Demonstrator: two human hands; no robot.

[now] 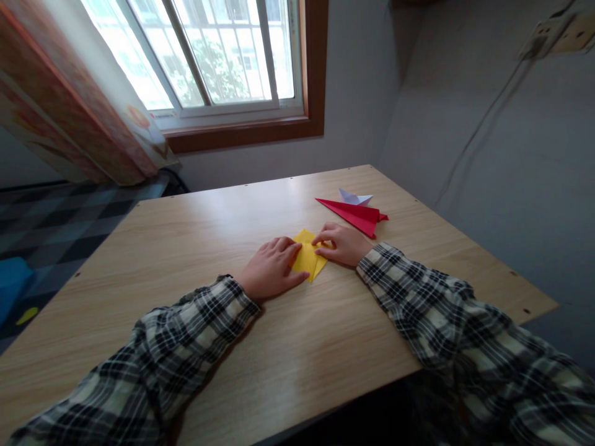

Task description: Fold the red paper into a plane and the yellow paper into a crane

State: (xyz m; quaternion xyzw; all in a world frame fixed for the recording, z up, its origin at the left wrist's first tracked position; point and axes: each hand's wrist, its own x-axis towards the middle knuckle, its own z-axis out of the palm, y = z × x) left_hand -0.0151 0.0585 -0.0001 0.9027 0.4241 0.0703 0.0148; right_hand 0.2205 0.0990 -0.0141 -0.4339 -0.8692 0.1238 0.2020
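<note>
A folded piece of yellow paper (307, 259) lies on the table in the middle of the head view, roughly diamond-shaped with creases and a loose flap. My left hand (272, 267) rests on its left side, thumb and fingers apart and pressing down on the sheet. From the right, my right hand (343, 244) has thumb and forefinger curled in a pinch at the paper's upper right edge. The fingertips cover parts of both edges. Just beyond my right hand lies a red paper plane (356, 215), with a pale lilac paper boat (357, 199) behind it.
The wooden table (195, 241) ends at a wall on the right and below a window (223, 56) at the back. A blue object (13, 282) and a small yellow piece (26, 316) lie on checked cloth to the left. A cord (483, 114) hangs from a wall socket.
</note>
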